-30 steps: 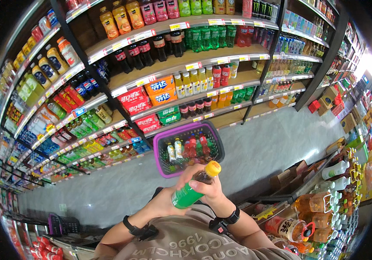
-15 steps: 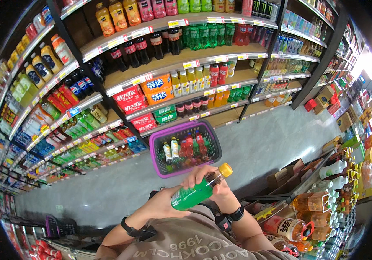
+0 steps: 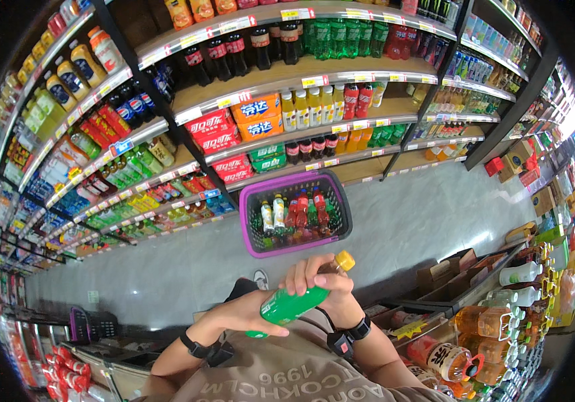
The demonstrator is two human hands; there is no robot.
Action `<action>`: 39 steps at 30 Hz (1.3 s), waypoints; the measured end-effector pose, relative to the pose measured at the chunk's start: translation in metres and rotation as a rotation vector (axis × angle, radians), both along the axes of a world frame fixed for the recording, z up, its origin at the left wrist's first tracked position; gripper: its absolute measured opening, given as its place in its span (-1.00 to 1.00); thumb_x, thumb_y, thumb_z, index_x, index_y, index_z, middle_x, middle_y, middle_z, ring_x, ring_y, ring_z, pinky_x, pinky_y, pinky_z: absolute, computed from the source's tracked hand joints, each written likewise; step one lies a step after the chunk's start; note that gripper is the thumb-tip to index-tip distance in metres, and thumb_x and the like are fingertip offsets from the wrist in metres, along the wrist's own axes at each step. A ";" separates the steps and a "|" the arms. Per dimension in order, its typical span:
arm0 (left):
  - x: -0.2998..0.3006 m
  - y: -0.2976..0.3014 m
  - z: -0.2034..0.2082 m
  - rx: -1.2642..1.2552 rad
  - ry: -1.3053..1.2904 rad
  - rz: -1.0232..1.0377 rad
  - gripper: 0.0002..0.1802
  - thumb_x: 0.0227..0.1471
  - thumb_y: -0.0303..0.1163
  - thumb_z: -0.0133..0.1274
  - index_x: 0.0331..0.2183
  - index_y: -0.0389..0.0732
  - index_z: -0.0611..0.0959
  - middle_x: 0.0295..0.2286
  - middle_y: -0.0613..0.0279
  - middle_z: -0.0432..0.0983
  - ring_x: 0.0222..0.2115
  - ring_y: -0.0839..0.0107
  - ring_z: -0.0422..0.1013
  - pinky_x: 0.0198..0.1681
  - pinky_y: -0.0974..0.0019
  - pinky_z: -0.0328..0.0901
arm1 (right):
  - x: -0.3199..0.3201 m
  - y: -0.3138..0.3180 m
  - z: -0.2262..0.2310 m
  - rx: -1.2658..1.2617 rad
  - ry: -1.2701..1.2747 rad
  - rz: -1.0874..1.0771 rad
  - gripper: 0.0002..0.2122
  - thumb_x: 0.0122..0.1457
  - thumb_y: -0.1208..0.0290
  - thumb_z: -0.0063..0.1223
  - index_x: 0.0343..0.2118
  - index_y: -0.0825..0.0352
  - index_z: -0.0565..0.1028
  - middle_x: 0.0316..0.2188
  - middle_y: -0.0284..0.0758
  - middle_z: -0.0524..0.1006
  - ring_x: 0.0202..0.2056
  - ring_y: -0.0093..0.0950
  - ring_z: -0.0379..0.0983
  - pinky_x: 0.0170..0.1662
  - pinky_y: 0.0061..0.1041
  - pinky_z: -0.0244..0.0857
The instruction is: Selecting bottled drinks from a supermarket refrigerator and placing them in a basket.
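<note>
A plastic bottle [image 3: 301, 303] with a green label, a brown neck and a yellow cap lies slantwise before my chest, cap end up and to the right. My left hand [image 3: 239, 315] is closed round its lower end, thumb along the near side. Near the neck, my right hand [image 3: 333, 289] wraps the upper part, fingers bent over it. Parts of the bottle are hidden by both hands. Beyond them, on the floor, stands a black and purple shopping basket [image 3: 281, 253] holding white-labelled, red-labelled and green bottles.
Drink shelves [image 3: 247, 94] line the far side and left, with red cartons [image 3: 214, 130] low down. A display of large bottles [image 3: 445, 355] stands close on my right, beside open cardboard boxes [image 3: 438, 271]. Another basket [image 3: 76, 325] sits at the lower left. My shoe [image 3: 261, 278] shows on the grey floor.
The view has shifted, so shelves sit slightly lower and further right, and the basket slightly higher and right. The bottle has turned a little in my hands. My shoe has come into view.
</note>
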State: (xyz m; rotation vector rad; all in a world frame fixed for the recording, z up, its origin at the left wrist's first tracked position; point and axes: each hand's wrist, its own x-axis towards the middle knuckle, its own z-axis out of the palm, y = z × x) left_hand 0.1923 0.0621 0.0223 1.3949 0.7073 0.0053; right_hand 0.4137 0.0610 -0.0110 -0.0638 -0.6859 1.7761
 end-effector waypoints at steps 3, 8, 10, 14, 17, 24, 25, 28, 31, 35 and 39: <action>0.002 0.007 0.009 0.025 0.058 -0.015 -0.14 -0.11 -0.11 0.48 0.10 -0.37 0.48 -0.07 0.10 0.53 -0.06 0.35 0.42 0.04 0.29 0.32 | 0.002 -0.005 -0.001 -0.050 0.000 -0.070 -0.85 0.05 0.40 0.06 -0.53 0.38 0.43 -0.49 -0.11 0.52 -0.35 -0.21 0.47 -0.05 -0.13 0.38; 0.000 0.015 0.012 0.308 -0.055 0.116 -0.17 -0.06 -0.01 0.43 0.10 -0.29 0.49 -0.15 0.04 0.57 -0.13 0.29 0.48 -0.01 0.23 0.34 | 0.014 0.002 -0.003 -0.165 0.025 -0.253 -0.85 0.07 0.37 0.04 -0.50 0.35 0.42 -0.49 -0.15 0.49 -0.34 -0.26 0.45 -0.04 -0.15 0.37; 0.003 0.015 0.014 0.313 -0.003 0.112 -0.15 -0.07 -0.01 0.43 0.12 -0.26 0.48 -0.14 0.01 0.58 -0.12 0.25 0.49 -0.01 0.22 0.34 | 0.024 0.000 0.001 -0.219 0.009 -0.285 -0.83 0.08 0.34 0.03 -0.51 0.34 0.41 -0.50 -0.19 0.47 -0.34 -0.29 0.43 -0.04 -0.16 0.36; 0.015 0.014 0.012 0.382 0.051 0.098 -0.12 -0.11 -0.02 0.45 0.14 -0.24 0.47 -0.10 -0.04 0.59 -0.09 0.11 0.51 0.00 0.15 0.35 | 0.036 -0.002 0.003 -0.340 0.068 -0.367 -0.83 0.07 0.33 0.01 -0.53 0.32 0.39 -0.51 -0.24 0.44 -0.34 -0.30 0.42 -0.05 -0.15 0.34; 0.024 0.011 0.010 0.444 0.036 0.100 -0.09 -0.14 -0.03 0.47 0.15 -0.24 0.46 -0.08 -0.06 0.59 -0.06 0.05 0.52 0.03 0.12 0.35 | 0.044 0.000 -0.001 -0.325 0.022 -0.380 -0.82 0.06 0.31 0.01 -0.53 0.31 0.38 -0.51 -0.25 0.45 -0.36 -0.30 0.42 -0.05 -0.14 0.34; 0.049 0.012 0.008 0.413 0.180 0.071 -0.16 -0.15 -0.04 0.48 0.07 -0.28 0.52 -0.15 -0.01 0.62 -0.13 0.09 0.56 -0.02 0.12 0.40 | 0.054 0.005 -0.014 -0.534 0.082 -0.320 -0.84 0.08 0.32 0.04 -0.50 0.31 0.43 -0.50 -0.23 0.48 -0.37 -0.26 0.44 -0.08 -0.15 0.36; 0.052 0.013 0.006 0.436 0.264 0.049 -0.22 -0.12 -0.02 0.44 0.02 -0.28 0.55 -0.18 -0.02 0.63 -0.16 0.05 0.57 -0.05 0.10 0.41 | 0.055 0.008 -0.011 -0.643 0.053 -0.321 -0.84 0.12 0.35 0.07 -0.48 0.32 0.44 -0.50 -0.22 0.50 -0.36 -0.25 0.47 -0.10 -0.22 0.39; 0.064 0.020 -0.004 0.425 0.354 -0.043 -0.30 -0.10 0.03 0.39 -0.05 -0.26 0.60 -0.19 -0.03 0.63 -0.15 0.02 0.57 -0.07 0.09 0.41 | 0.060 0.019 -0.003 -0.847 -0.043 -0.276 -0.84 0.15 0.37 0.13 -0.46 0.33 0.45 -0.49 -0.21 0.52 -0.34 -0.26 0.49 -0.10 -0.28 0.40; 0.053 0.027 -0.013 0.439 0.333 -0.016 -0.32 -0.14 0.04 0.40 -0.09 -0.25 0.63 -0.21 -0.02 0.64 -0.15 0.00 0.57 -0.07 0.09 0.41 | 0.048 0.022 -0.007 -0.902 -0.006 -0.313 -0.82 0.16 0.36 0.17 -0.46 0.33 0.46 -0.48 -0.21 0.53 -0.34 -0.27 0.49 -0.10 -0.28 0.41; 0.062 0.031 0.004 0.409 0.401 0.006 -0.39 -0.15 -0.03 0.36 -0.13 -0.24 0.65 -0.27 -0.01 0.66 -0.21 -0.05 0.58 -0.07 0.07 0.42 | 0.050 0.020 -0.006 -0.868 0.022 -0.310 -0.88 0.18 0.42 0.18 -0.41 0.33 0.49 -0.43 -0.24 0.54 -0.30 -0.30 0.51 -0.02 -0.25 0.41; 0.044 0.032 -0.011 0.588 0.413 0.029 -0.47 -0.20 -0.10 0.34 -0.21 -0.22 0.67 -0.35 -0.02 0.66 -0.31 0.00 0.59 -0.19 0.07 0.43 | 0.049 0.007 0.004 -0.477 -0.107 -0.153 -0.82 0.17 0.45 0.23 -0.19 0.32 0.50 -0.14 -0.20 0.55 0.00 -0.32 0.47 0.17 -0.25 0.33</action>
